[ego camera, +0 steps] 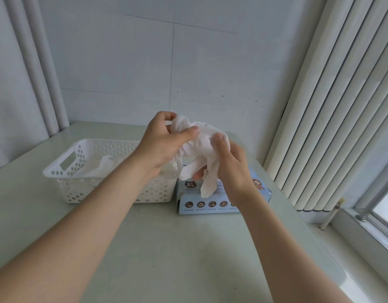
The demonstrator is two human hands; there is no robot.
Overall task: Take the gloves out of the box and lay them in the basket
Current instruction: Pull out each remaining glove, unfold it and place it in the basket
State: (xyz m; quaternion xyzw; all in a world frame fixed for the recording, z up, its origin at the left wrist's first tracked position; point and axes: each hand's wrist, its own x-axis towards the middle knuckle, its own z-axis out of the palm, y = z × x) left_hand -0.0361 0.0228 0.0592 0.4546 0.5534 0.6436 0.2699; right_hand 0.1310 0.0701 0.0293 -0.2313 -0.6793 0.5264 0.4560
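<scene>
Two forearms [79, 237] are reaching over the table [177, 259]; left hand [164, 145] and right hand [232, 167] are both pinching a crumpled glove [201, 147] above the box [210, 204], probably flattening it for the basket [64, 171] alongside.

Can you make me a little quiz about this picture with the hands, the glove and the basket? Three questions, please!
1. True or false: the left hand and the right hand both hold the white glove.
2. Where is the blue glove box compared with the white basket?
A) inside it
B) beside it on the table, on its right
C) stacked on top of it
3. Fill the gap: the size mark on the box reads ___.

Key: 1 true; 2 B; 3 XL.
</scene>
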